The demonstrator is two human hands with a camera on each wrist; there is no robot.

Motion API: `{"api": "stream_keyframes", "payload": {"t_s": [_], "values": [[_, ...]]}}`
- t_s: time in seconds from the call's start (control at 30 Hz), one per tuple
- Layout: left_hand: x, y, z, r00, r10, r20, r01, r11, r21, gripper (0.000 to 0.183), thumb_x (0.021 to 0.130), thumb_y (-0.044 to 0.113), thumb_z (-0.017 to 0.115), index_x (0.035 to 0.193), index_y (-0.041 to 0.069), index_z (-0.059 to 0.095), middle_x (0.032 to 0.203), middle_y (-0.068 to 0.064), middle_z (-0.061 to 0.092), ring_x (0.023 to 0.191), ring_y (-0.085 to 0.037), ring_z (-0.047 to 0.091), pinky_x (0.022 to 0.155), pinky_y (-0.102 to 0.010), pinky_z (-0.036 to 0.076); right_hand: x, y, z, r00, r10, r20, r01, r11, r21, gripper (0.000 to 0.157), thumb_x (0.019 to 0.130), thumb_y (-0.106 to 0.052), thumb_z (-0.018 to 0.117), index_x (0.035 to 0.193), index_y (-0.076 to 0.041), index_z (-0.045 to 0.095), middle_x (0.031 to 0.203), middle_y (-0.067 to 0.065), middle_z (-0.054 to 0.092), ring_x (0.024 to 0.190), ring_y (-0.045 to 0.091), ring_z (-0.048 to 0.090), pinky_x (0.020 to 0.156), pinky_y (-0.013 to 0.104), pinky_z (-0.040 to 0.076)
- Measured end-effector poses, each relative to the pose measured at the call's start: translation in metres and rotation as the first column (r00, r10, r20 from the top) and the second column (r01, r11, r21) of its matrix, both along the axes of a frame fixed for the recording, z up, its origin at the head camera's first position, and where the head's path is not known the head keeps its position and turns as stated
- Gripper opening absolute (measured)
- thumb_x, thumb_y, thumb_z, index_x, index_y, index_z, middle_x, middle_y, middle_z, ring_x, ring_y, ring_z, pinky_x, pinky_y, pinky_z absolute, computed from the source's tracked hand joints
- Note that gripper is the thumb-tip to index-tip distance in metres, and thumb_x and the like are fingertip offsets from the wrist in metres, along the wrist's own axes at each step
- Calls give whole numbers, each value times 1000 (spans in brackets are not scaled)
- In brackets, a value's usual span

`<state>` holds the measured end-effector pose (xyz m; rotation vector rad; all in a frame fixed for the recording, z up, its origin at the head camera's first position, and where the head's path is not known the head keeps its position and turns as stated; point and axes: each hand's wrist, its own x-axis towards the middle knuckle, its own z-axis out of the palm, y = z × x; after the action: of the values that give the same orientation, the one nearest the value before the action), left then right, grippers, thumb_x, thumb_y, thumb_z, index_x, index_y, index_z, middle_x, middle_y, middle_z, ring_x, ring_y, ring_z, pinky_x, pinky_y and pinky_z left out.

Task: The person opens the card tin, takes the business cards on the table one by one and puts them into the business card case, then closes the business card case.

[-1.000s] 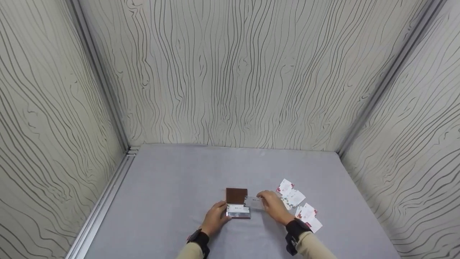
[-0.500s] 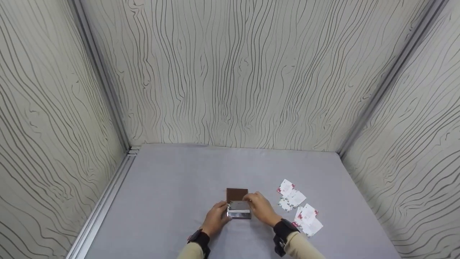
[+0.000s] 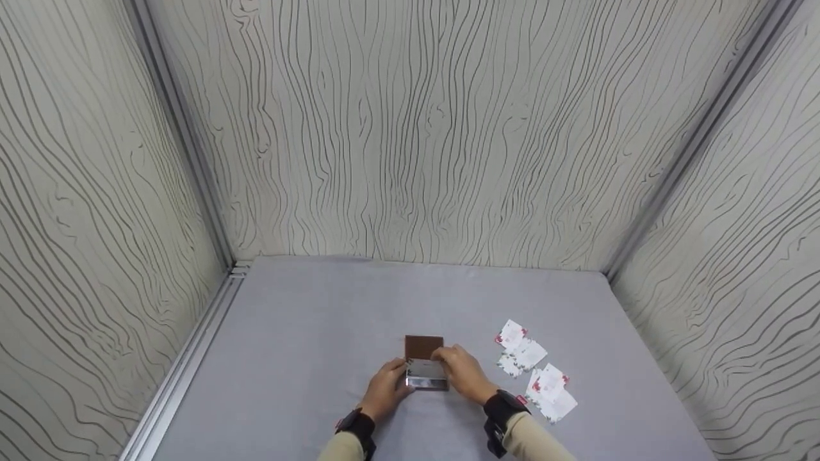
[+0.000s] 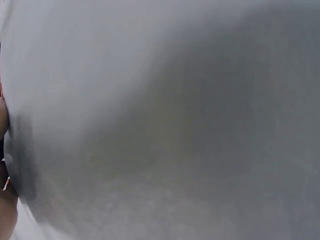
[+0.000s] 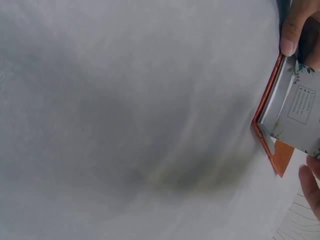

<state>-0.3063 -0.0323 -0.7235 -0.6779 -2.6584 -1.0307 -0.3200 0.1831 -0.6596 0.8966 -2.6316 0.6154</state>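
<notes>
A brown business card case [image 3: 423, 346] lies unfolded on the grey cloth, its metal-lined tray half nearer the person. My left hand [image 3: 384, 389] grips the tray's left side, thumb along the near edge in the right wrist view. A white card with leaf prints [image 5: 299, 112] sits tilted at the tray's opening. My right hand [image 3: 466, 373] pinches the card at its far right corner. Right-hand fingers [image 5: 311, 185] show beside the card's edge in the right wrist view. In the left wrist view only bits of the left hand [image 4: 6, 215] appear at the left edge.
To the right, floral cards lie in two overlapping groups, an upper one [image 3: 528, 353] and a lower one [image 3: 556, 404]. Wood-grain panels [image 3: 410, 141] surround the cloth-covered table [image 3: 307, 320]. A metal rail [image 3: 186, 358] runs along the left edge.
My right hand has brought the card leftward from beside the case to over the tray, then lowered it slightly into the opening. My left hand has stayed on the case.
</notes>
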Motion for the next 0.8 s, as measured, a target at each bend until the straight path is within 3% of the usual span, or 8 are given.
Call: {"api": "stream_keyframes", "payload": {"t_s": [0.33,0.57,0.8], "values": [[2,-2,4,1000,-19,3,19,1000,3,48,86,14,77,123,-11,62,131,-22,59,124,-37,54,103,-48,46,-1,-2,-7,1000,-24,19,24,1000,20,15,92,3,59,102,-5,68,96,7,69,87,25,61,76,38,56],[1,-2,5,1000,-19,4,19,1000,-4,48,85,14,77,122,-12,62,131,-22,59,124,-38,54,104,-47,45,-2,1,-17,999,-29,-15,29,998,50,27,84,1,69,110,-7,66,104,8,62,92,27,58,80,41,55],[0,-3,4,1000,-24,0,24,1000,2,48,84,12,78,122,-12,63,128,-23,60,122,-38,55,104,-47,45,0,1,-20,996,-50,69,47,998,48,38,82,-10,77,117,-8,64,109,7,58,98,27,56,83,43,54]]}}
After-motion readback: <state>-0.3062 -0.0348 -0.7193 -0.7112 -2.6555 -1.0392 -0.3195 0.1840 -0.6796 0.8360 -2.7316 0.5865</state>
